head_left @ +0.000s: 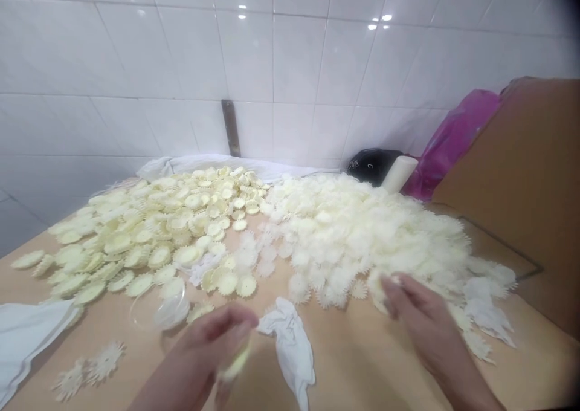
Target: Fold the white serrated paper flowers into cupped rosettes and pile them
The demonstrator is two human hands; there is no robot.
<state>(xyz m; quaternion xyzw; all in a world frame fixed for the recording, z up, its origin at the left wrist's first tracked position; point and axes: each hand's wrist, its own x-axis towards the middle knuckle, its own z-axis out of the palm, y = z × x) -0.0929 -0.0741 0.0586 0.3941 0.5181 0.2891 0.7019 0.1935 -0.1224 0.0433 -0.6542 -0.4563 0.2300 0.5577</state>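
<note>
My left hand (217, 338) is low at the front centre, blurred, its fingers curled round a pale yellow toothed disc (236, 362). My right hand (417, 314) reaches into the near edge of a big heap of white toothed plastic discs (362, 229), fingertips pinched on one white disc (380, 284). A second heap of yellowish toothed discs (149, 229) covers the left of the wooden table (362, 362). A crumpled white cloth (290, 338) lies between my hands.
A clear plastic lid or dish (158, 308) sits left of my left hand, a white cloth (27, 332) at the far left edge. A brown cardboard box (521, 175), pink plastic bag (453, 139), black object (371, 163) and white cylinder (399, 172) stand at the right against the tiled wall.
</note>
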